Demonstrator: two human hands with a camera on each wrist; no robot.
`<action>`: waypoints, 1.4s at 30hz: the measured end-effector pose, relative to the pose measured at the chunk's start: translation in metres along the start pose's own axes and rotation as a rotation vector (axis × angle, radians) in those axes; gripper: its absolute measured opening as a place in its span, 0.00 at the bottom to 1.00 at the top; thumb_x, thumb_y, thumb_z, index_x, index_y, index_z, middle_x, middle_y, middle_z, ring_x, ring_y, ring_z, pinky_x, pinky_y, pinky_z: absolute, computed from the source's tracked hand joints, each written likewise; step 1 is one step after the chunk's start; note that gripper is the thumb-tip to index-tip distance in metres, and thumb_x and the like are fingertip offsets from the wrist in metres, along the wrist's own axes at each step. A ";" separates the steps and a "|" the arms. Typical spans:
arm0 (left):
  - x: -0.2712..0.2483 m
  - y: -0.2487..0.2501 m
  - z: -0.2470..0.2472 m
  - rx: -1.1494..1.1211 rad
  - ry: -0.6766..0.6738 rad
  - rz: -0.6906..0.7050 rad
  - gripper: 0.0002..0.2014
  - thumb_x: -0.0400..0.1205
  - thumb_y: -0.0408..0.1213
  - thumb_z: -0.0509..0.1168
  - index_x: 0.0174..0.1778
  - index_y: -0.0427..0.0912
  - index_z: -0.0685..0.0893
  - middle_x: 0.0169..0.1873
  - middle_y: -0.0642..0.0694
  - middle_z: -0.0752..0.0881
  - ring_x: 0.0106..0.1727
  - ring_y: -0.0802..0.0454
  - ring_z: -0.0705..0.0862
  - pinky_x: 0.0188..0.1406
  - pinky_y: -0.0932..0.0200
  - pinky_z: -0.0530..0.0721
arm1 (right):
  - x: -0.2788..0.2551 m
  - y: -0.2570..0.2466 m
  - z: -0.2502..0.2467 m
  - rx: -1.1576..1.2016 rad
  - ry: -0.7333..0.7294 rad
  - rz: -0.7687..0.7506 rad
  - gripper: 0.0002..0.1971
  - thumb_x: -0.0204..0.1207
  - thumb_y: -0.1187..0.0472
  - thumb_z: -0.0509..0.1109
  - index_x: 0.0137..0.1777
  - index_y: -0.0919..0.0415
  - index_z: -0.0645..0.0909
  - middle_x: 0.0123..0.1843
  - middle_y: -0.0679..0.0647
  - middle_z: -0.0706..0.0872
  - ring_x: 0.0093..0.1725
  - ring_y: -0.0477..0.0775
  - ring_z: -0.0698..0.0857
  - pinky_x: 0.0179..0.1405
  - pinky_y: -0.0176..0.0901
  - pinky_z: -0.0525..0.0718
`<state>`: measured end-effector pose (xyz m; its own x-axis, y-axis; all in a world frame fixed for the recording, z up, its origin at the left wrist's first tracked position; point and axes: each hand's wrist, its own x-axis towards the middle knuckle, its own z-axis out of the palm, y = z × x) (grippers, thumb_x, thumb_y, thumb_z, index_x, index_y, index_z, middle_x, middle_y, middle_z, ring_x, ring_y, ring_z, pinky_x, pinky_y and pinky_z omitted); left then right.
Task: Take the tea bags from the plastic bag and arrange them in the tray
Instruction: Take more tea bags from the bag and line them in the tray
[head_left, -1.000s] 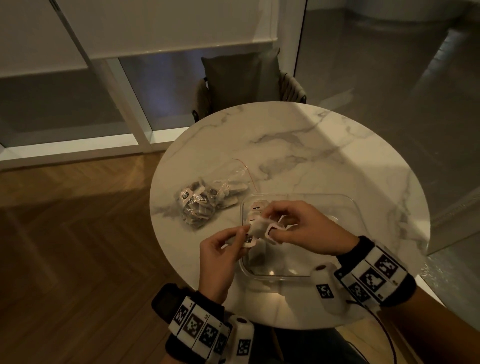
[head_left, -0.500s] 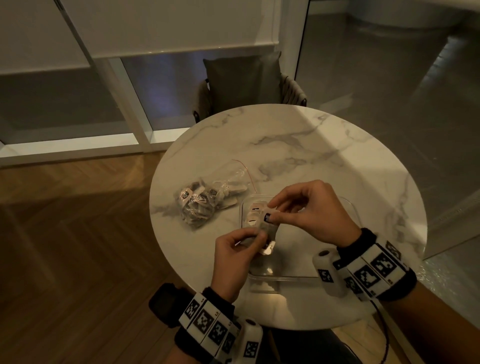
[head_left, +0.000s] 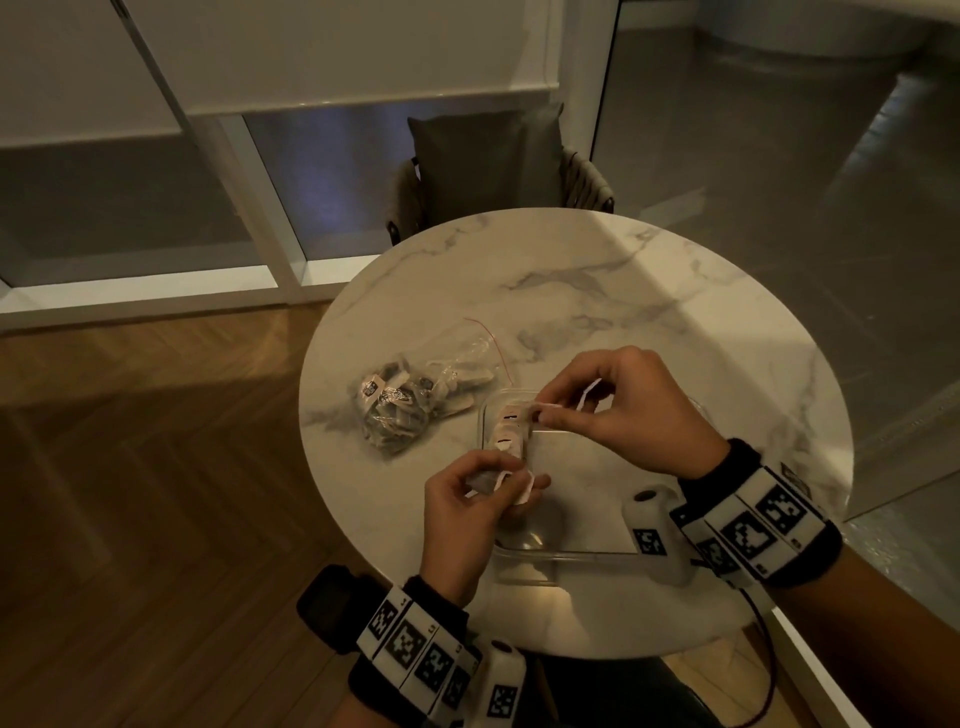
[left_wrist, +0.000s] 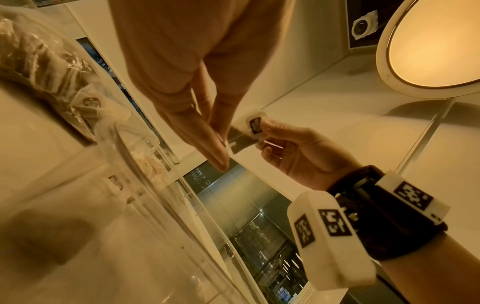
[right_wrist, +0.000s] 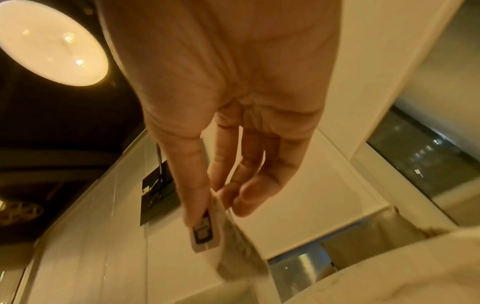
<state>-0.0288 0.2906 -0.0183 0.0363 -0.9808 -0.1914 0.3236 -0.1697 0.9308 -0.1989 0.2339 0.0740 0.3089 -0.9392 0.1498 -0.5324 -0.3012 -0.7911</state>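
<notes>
On a round marble table (head_left: 649, 322) in dim light, the right hand (head_left: 618, 410) pinches a tea bag (head_left: 530, 413) over the far-left corner of the clear tray (head_left: 571, 551), beside bags already lined up there. The left hand (head_left: 467, 514) grips another bag (head_left: 511, 486) at the tray's near edge. The plastic bag (head_left: 410, 405) lies just left. A careless drop could topple the row, or the strings could tangle.

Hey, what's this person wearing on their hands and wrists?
Both hands are bare. Each wrist has a dark band carrying white blocks printed with black square marker patterns, plus a white rounded camera pod with its own marker. The left wrist band looks the same. A thin dark cable trails from the right wrist.
</notes>
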 end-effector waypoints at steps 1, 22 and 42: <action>0.000 0.000 0.000 0.006 -0.002 -0.005 0.06 0.78 0.20 0.71 0.50 0.23 0.86 0.47 0.29 0.90 0.49 0.35 0.92 0.53 0.47 0.91 | 0.000 0.000 0.001 -0.020 -0.009 -0.001 0.03 0.68 0.59 0.83 0.41 0.52 0.92 0.37 0.45 0.91 0.38 0.42 0.87 0.38 0.37 0.85; 0.003 0.005 0.003 0.078 -0.006 0.129 0.05 0.79 0.29 0.70 0.42 0.36 0.92 0.39 0.36 0.91 0.41 0.44 0.89 0.48 0.47 0.91 | -0.006 0.004 0.019 0.008 -0.127 0.056 0.03 0.69 0.61 0.82 0.41 0.56 0.92 0.30 0.43 0.89 0.30 0.39 0.86 0.32 0.30 0.82; -0.001 0.013 -0.008 0.147 -0.083 0.080 0.09 0.74 0.42 0.77 0.42 0.39 0.93 0.39 0.34 0.91 0.41 0.41 0.88 0.57 0.27 0.84 | -0.004 -0.007 0.020 0.159 -0.103 0.110 0.04 0.74 0.66 0.78 0.46 0.67 0.88 0.30 0.54 0.90 0.28 0.51 0.90 0.30 0.35 0.86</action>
<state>-0.0173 0.2904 -0.0080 -0.0232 -0.9953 -0.0939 0.1811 -0.0966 0.9787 -0.1810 0.2427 0.0668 0.3390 -0.9408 0.0025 -0.4392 -0.1606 -0.8839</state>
